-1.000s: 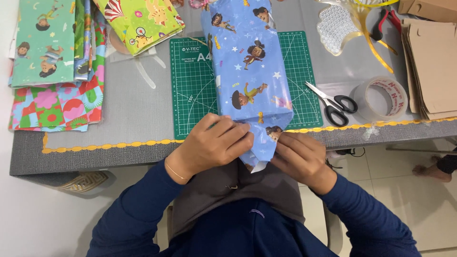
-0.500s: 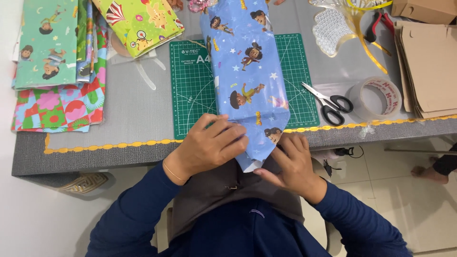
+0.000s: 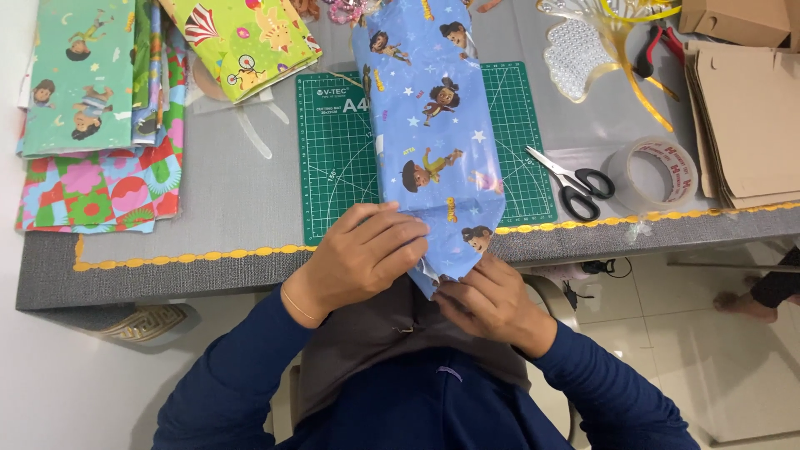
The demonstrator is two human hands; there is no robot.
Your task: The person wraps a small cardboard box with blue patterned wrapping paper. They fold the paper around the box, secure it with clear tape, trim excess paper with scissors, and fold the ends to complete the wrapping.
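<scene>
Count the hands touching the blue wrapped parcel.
2: the left hand presses its near end from the left, the right hand pinches the fold at its tip. Blue parcel lies on the mat.

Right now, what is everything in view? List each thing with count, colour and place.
wrapped parcel: one, blue cartoon paper, lying on the mat, near end past the table edge
cutting mat: one, green, table centre
scissors: one, black handles, right of mat
tape roll: one, clear, right of scissors
wrapping sheets: several, green and multicoloured, table left
cardboard pieces: stack, brown, far right
left hand: pressing the parcel's near end
right hand: pinching the paper's fold below
</scene>
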